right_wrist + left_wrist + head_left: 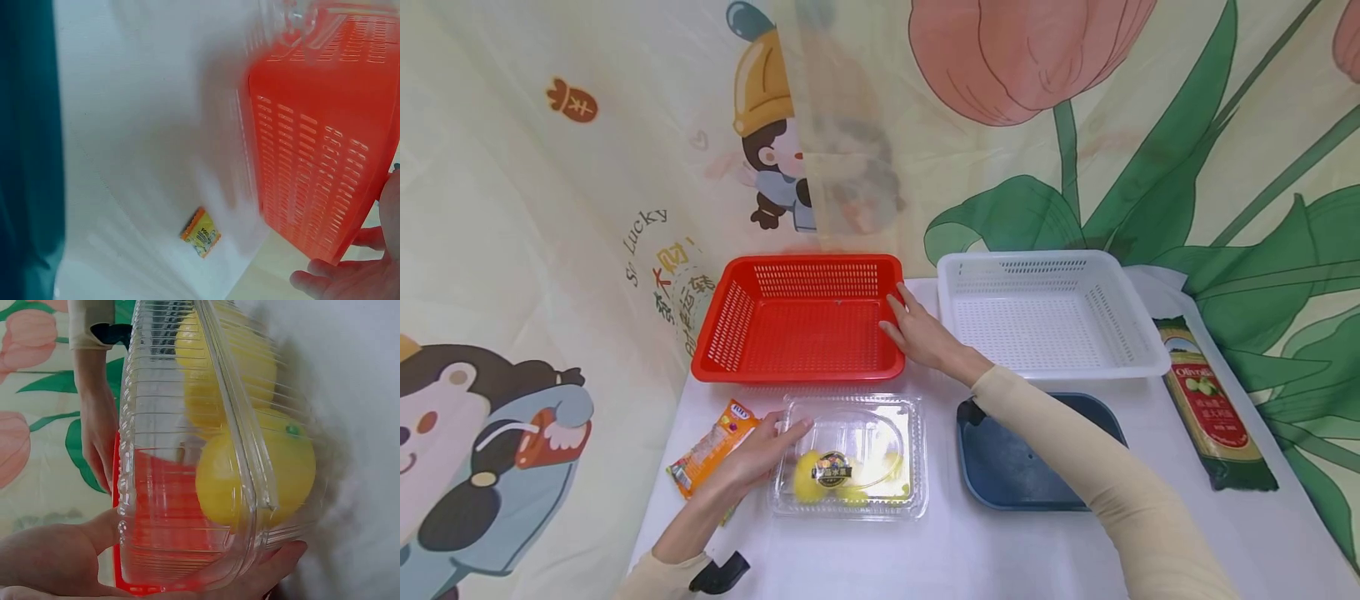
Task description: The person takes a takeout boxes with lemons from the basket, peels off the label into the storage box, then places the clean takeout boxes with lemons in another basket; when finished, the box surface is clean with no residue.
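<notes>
Fingers [289, 555] of the left hand [766, 454], the nearer, pinch the clear container [868, 446] by its left end, long axis crosswise before the red basket [820, 350] (right hand [925, 335] at that rim, fingers spread).

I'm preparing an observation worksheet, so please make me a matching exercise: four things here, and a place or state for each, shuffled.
Things
1. Red basket
2. Clear container
3. Dark blue tray
4. Long packet

Places or states
A. Holding yellow fruit
B. Furthest right of the four
C. Partly hidden by the right sleeve
D. Touched by the right hand

Pairs: 1-D, 2-A, 3-C, 4-B
</notes>
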`<state>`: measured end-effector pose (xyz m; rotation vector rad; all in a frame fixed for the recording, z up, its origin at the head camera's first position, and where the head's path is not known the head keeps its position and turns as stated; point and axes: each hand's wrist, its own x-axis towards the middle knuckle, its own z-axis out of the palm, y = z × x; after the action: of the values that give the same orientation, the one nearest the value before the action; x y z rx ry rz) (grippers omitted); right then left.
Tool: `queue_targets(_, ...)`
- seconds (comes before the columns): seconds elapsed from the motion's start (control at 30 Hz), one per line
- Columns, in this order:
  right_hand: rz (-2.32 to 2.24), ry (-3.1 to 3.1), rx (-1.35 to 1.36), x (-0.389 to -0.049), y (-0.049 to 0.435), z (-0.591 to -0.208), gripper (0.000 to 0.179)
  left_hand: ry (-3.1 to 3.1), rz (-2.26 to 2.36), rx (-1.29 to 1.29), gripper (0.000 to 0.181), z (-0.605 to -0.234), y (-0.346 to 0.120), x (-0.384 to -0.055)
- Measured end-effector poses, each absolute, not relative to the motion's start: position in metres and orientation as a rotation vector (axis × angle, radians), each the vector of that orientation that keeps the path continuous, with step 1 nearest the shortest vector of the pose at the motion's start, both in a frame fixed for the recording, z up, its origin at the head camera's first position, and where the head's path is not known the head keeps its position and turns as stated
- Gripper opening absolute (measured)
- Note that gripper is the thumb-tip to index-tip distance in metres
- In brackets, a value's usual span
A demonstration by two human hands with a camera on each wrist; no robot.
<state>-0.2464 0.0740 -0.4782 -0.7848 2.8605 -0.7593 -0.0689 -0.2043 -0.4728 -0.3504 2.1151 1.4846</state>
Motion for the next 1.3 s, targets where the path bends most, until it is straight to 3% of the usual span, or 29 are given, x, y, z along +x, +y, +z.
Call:
queue_targets(0.4,-0.736,2.928,-0.964,-0.227,0.068,-0.466,0.063,2.196,1.406,-0.339,0.084,-0.470,-0.206,-0.067)
queue_targets(0.87,-0.698,2.594,-1.434,-0.161,0.038,-0.449,0.052,2.114,1.459,-0.294,0.083,-0.473,-0.211,-0.065)
queue_targets(1.3,-0.513,2.401,-1.759,-0.101,0.027,-0.460,0.040,2.085,1.465,-0.284,0.083,-0.473,-0.209,-0.067)
